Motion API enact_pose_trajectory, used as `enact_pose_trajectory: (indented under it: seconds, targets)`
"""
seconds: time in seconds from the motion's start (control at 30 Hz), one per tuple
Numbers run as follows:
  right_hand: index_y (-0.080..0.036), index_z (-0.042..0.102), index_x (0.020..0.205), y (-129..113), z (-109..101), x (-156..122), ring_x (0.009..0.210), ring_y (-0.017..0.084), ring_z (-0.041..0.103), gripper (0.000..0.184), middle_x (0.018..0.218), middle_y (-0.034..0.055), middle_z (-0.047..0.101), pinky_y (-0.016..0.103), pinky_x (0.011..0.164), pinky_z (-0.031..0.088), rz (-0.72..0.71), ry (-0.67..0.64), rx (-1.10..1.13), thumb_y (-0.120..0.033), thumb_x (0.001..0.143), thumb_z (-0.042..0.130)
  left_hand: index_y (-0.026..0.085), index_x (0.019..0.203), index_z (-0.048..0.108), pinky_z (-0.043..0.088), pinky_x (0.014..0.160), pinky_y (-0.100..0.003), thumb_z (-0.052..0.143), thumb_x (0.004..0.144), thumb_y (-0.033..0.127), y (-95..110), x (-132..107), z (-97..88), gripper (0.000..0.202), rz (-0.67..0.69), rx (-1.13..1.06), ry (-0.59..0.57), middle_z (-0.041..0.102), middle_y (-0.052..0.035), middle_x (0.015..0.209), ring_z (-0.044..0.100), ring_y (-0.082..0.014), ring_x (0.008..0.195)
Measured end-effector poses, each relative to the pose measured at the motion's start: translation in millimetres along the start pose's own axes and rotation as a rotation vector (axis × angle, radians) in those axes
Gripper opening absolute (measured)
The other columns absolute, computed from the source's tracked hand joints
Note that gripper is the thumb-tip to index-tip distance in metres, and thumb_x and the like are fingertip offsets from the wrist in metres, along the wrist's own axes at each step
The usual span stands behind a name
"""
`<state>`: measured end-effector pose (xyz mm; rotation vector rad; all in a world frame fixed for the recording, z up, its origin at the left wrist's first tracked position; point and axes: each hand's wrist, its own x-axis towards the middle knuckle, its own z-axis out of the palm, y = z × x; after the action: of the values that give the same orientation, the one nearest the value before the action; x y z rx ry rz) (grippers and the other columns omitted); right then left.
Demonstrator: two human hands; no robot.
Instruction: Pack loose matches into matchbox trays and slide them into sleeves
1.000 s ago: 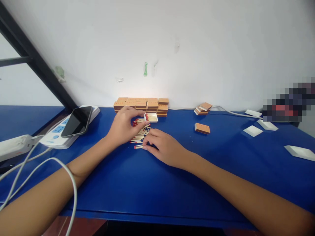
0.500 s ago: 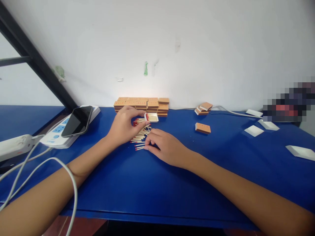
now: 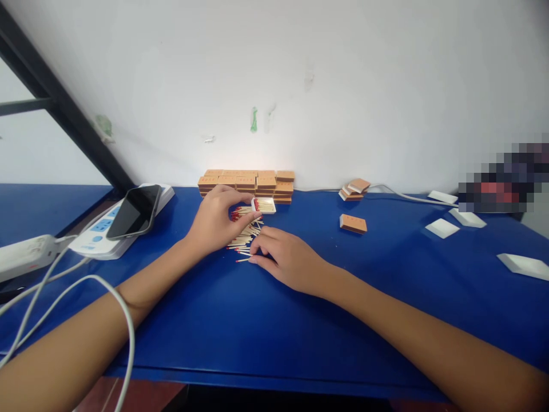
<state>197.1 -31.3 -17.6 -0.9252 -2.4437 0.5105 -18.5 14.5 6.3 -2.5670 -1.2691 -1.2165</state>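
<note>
In the head view, a small white matchbox tray [image 3: 268,209] holds several red-headed matches. My left hand [image 3: 214,220] grips its left end, with the index finger at the far corner and the thumb near the front. Below and under that hand lies a pile of loose matches [image 3: 241,239], partly hidden by my fingers. My right hand [image 3: 289,260] is at the pile's near right edge, thumb and fingertips closed together on matches. One match [image 3: 242,261] pokes out leftward from its fingertips. How many matches it pinches is hidden.
Orange matchboxes [image 3: 246,182] are stacked against the wall. A smaller stack [image 3: 354,190] and a single matchbox [image 3: 353,224] lie to the right, with several white trays [image 3: 442,228] beyond. At left, a phone [image 3: 135,211] rests on a power strip [image 3: 93,243], near looping white cables [image 3: 130,326].
My right hand has shifted slightly left, and fewer matches stick out by its fingertips. My left hand and the tray have stayed in place.
</note>
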Motion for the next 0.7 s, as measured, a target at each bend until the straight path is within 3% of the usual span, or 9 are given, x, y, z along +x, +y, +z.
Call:
enact_pose_trajectory:
  seconds: [0.33,0.43,0.57,0.7]
  targets:
    - [-0.018,0.065,0.096,-0.6,-6.2,-1.1,0.085,0.017,0.060,0.011,0.098,0.0032,0.065,0.031,0.084,0.046,0.022,-0.006,-0.037,-0.016,0.106,0.067,0.024,0.111,0.082,0.058,0.091,-0.045,0.082,0.095,0.047,-4.4,-0.7,1.4,0.028,0.000,-0.004,-0.003,0.083,-0.0065,0.103,0.070,-0.0288,0.102]
    - [-0.019,0.064,0.097,11.2,-17.5,-1.0,0.082,0.017,0.058,0.010,0.097,0.0033,0.065,0.031,0.080,0.046,0.005,0.107,-0.054,-0.018,0.107,0.064,0.024,0.112,0.082,0.058,0.092,-0.044,0.083,0.094,0.046,-4.0,-0.5,0.8,0.028,0.013,-0.013,-0.006,0.083,-0.0068,0.103,0.070,-0.0288,0.103]
    - [-0.020,0.064,0.097,32.0,-33.4,2.6,0.085,0.019,0.059,0.010,0.098,0.0047,0.064,0.033,0.078,0.045,0.027,0.349,-0.089,-0.021,0.107,0.063,0.023,0.113,0.083,0.058,0.092,-0.044,0.083,0.094,0.046,-1.2,-0.8,0.2,0.029,0.051,-0.046,-0.020,0.082,-0.0077,0.103,0.070,-0.0285,0.103]
    - [-0.021,0.063,0.097,45.3,-39.2,4.1,0.086,0.021,0.060,0.008,0.098,0.0053,0.065,0.035,0.078,0.046,0.062,0.435,-0.119,-0.020,0.105,0.062,0.023,0.116,0.082,0.058,0.091,-0.043,0.084,0.094,0.046,4.2,-1.8,0.3,0.032,0.086,-0.130,-0.065,0.082,-0.0073,0.105,0.071,-0.0273,0.102]
